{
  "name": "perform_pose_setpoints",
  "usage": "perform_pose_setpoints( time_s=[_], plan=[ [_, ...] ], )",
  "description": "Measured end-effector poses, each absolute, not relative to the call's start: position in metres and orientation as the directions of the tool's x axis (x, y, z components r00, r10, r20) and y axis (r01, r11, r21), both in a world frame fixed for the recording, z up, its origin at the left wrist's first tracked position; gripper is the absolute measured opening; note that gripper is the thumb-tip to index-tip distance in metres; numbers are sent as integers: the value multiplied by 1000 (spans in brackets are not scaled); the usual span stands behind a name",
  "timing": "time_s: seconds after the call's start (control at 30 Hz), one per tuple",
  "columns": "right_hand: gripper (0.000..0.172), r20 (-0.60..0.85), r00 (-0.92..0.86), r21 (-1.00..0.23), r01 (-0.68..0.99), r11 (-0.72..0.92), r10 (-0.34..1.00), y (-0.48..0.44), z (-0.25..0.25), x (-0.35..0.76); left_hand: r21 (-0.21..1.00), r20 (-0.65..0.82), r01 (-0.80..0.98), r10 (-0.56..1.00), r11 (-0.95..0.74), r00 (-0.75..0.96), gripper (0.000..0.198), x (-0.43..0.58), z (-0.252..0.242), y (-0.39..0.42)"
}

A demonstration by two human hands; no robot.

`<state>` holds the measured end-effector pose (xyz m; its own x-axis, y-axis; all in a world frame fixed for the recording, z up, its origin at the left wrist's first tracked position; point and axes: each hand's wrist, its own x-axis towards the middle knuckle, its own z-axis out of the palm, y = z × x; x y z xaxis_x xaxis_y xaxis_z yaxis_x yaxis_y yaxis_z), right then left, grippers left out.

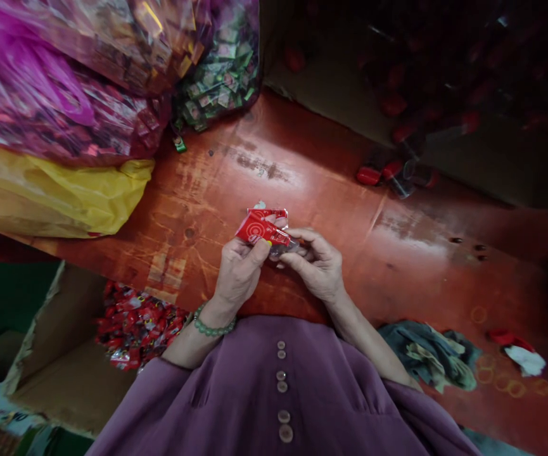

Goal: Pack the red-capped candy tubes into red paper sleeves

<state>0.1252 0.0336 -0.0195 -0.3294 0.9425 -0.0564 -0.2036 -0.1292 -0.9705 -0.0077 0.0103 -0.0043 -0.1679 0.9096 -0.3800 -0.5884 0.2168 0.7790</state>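
Note:
A red printed packet (256, 228) with clear plastic at its lower right is held above the red table (235, 158). My left hand (242, 266), with a green bead bracelet on its wrist, pinches the packet's lower left part between thumb and fingers. At the right end of the packet, the fingers and thumb of my right hand (315, 263) close on the clear plastic. What the clear part contains is too small to tell.
Plastic bags of small packets (221, 76) and a yellow bag (64, 190) lie at the upper left. A carton (50, 354) holds red packets (140, 323). Red-capped containers (369, 175) lie at the upper right; a cloth (430, 354) and rubber bands (516, 387) lie lower right.

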Motion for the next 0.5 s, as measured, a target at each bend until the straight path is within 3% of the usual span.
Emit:
perform_pose_setpoints(
  time_s=[0.23,0.4,0.5],
  plan=[
    [32,-105,-334,-960,-211,-182,937,31,-24,126,736,-456,-631,868,245,-195,30,2,-4,6],
    [40,-12,-352,-990,-128,-61,936,30,-23,128,720,-462,-642,873,264,-159,31,0,-2,2],
    [33,70,-351,-993,-110,33,934,29,-21,129,674,-474,-689,872,267,-125,35,-5,4,3]
  ],
)
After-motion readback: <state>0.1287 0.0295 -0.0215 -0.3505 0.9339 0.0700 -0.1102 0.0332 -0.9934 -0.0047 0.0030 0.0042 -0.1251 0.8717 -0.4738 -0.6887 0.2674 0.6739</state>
